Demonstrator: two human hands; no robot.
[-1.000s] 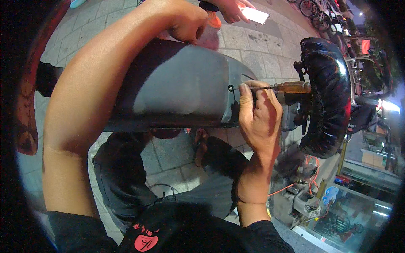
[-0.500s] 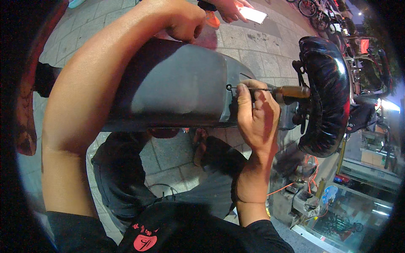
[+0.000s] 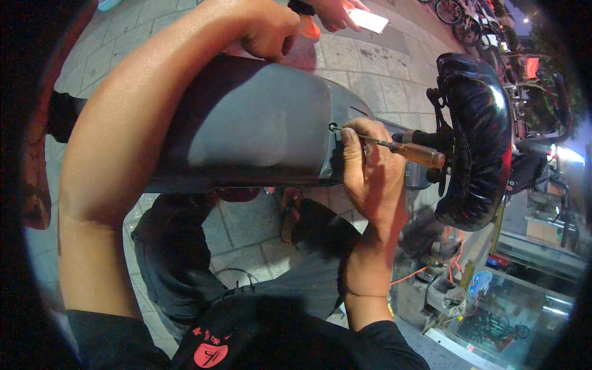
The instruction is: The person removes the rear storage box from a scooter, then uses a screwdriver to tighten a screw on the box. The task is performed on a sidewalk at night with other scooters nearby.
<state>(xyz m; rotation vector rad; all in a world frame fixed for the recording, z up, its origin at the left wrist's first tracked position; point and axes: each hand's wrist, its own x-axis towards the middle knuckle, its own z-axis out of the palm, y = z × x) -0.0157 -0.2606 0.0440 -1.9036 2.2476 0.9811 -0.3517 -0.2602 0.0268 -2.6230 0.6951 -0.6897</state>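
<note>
My right hand [image 3: 373,169], nearer the hole [image 3: 333,127] in the cover [image 3: 265,123], pinches the screwdriver [image 3: 410,153] pointing left; what my left hand [image 3: 271,34] grips is unclear.

Pale grey rectangular stone paving slabs [image 3: 391,77] spread out beyond the right hand [image 3: 375,169]. Far beyond it to the right, dark spoked-wheeled bicycles [image 3: 468,29] stand clustered near blurred dark green foliage [image 3: 542,46]. Well to its right glares a bright white light [image 3: 568,155]; on its near right side, a clear pale-edged glass panel [image 3: 515,311] carries white reflections.
</note>
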